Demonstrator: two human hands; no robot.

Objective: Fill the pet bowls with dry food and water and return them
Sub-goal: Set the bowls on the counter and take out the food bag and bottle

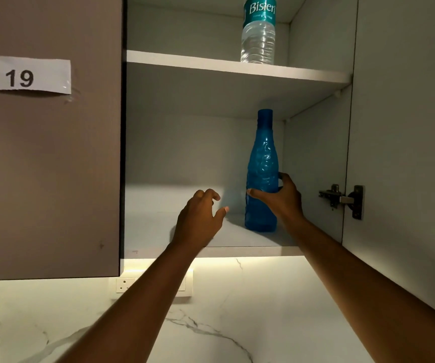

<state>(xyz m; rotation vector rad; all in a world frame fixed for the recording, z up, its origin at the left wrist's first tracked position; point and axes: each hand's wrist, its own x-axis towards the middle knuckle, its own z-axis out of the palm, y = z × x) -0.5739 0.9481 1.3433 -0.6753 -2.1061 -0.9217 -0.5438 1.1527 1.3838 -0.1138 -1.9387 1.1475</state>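
So, early days by the look of it. Left hand hovers over the middle of the lower shelf, grip wide and holding nothing. Right hand has its grip wrapped round the blue bottle, which stands near the shelf's right end. A clear water bottle sits on the upper shelf. No bowls in view, so filling and returning them are probably both left.
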